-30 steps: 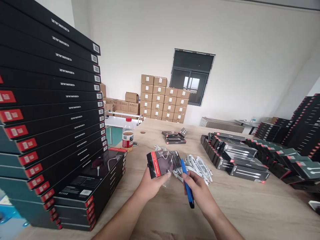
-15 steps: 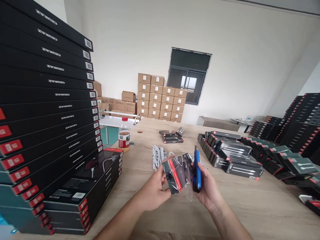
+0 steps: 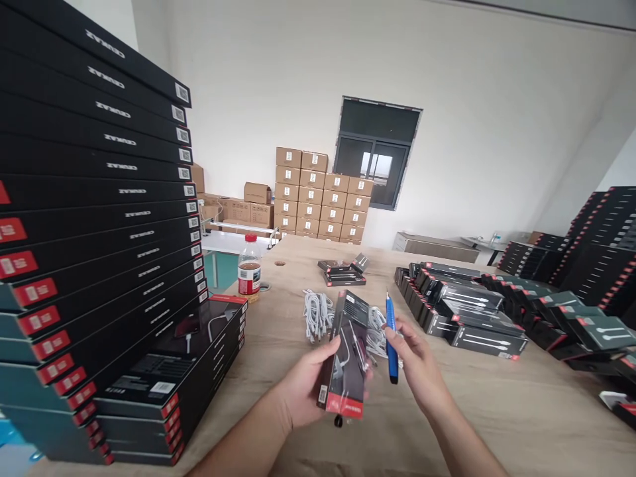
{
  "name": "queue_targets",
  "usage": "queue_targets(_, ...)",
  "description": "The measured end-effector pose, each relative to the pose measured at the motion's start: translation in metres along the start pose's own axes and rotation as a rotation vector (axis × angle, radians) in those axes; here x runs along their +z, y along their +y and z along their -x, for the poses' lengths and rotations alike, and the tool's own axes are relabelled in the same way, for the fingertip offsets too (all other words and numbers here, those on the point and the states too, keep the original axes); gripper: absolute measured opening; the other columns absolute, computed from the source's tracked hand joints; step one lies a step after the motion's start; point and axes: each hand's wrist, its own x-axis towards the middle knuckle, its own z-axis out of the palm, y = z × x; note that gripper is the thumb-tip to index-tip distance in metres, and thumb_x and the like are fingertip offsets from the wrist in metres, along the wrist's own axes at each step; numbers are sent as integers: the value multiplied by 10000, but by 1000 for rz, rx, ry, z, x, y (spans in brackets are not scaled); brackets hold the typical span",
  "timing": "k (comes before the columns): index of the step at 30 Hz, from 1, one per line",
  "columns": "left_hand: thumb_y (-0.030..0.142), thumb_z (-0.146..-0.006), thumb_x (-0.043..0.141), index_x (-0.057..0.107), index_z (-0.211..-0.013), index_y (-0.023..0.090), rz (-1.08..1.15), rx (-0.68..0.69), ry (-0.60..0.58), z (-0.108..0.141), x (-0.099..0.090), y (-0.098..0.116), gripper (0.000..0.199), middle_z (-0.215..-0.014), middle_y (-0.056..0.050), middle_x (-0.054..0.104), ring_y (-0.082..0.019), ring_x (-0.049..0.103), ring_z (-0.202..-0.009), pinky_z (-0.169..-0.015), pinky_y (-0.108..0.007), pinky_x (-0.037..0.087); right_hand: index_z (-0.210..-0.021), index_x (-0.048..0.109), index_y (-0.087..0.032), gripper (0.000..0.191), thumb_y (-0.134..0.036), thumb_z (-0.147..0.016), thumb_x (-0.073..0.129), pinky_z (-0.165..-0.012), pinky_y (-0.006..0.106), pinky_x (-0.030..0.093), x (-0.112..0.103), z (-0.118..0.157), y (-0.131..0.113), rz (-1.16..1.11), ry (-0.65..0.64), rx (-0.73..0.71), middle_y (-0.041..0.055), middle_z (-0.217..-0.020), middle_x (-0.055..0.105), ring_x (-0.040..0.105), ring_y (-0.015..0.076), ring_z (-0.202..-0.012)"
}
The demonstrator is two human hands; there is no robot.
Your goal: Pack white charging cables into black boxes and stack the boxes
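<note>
My left hand (image 3: 307,384) is closed around a slim black retail box (image 3: 345,358) with a red end and a white cable pictured on its front. The box stands tilted up above the table, its printed face toward me. Blue and narrow, a utility knife (image 3: 391,344) is gripped in my right hand (image 3: 415,358), blade end up, a short way right of the box and apart from it. Behind the box lie bundles of white cable (image 3: 318,315), partly hidden by it. A small black piece (image 3: 338,421) shows under the box's lower end; I cannot make out what it is.
A tall stack of black boxes (image 3: 99,218) rises at the left, beside a lower pile (image 3: 199,358). A drink bottle (image 3: 249,268) stands near it. Rows of small packed boxes (image 3: 487,324) fill the right side. A few boxes (image 3: 342,271) lie farther back on the wooden table (image 3: 278,331).
The box has turned in my left hand, from its end showing to its printed front showing. My right hand, with the knife, has lowered slightly and moved apart from the box.
</note>
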Motion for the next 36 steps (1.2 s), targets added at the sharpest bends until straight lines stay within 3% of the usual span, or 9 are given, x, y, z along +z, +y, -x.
queue_targets(3, 368, -896, 583, 703, -998, 118, 32, 153, 125, -5, -7, 7, 296, -833, -104, 756, -220, 717, -730, -763, -342, 560, -809, 694, -202, 424, -625, -809, 668, -688, 287, 438, 3, 5, 2, 225, -85, -83, 35, -824, 652, 572, 205, -774)
queue_targets(7, 352, -837, 565, 703, -853, 107, 12, 191, 249, -5, -12, 13, 282, -716, -91, 738, -200, 667, -572, -609, -316, 548, -827, 659, -202, 353, -538, -909, 589, -620, 266, 390, 14, 20, 3, 415, -339, -145, -2, -713, 594, 517, 167, -662)
queue_targets(11, 340, -816, 556, 709, -862, 115, -1, 194, 237, -6, -11, 11, 276, -732, -98, 750, -225, 693, -615, -616, -333, 556, -785, 608, -215, 299, -477, -924, 577, -594, 259, 367, 24, 33, 3, 539, -449, -164, -27, -666, 564, 491, 150, -612)
queue_targets(14, 364, -859, 571, 717, -883, 115, -2, 209, 211, -9, -12, 7, 290, -787, -105, 767, -224, 721, -697, -679, -316, 563, -799, 613, -218, 272, -458, -921, 575, -587, 258, 371, 27, 35, 2, 552, -457, -152, -26, -668, 589, 500, 150, -596)
queue_targets(21, 638, -887, 562, 728, -919, 133, -37, 163, 188, -17, -14, -4, 533, -854, -119, 782, -265, 748, -854, -805, -354, 577, -774, 612, -216, 292, -470, -911, 571, -564, 258, 381, 28, 33, 3, 550, -368, -157, -13, -649, 597, 514, 158, -590)
queue_targets(36, 650, -907, 522, 723, -927, 146, -72, 148, 201, -18, -12, -7, 543, -901, -114, 789, -239, 751, -838, -822, -339, 577, -743, 570, -224, 301, -484, -894, 583, -561, 262, 354, 28, 33, 5, 573, -322, -142, -13, -640, 556, 490, 163, -592)
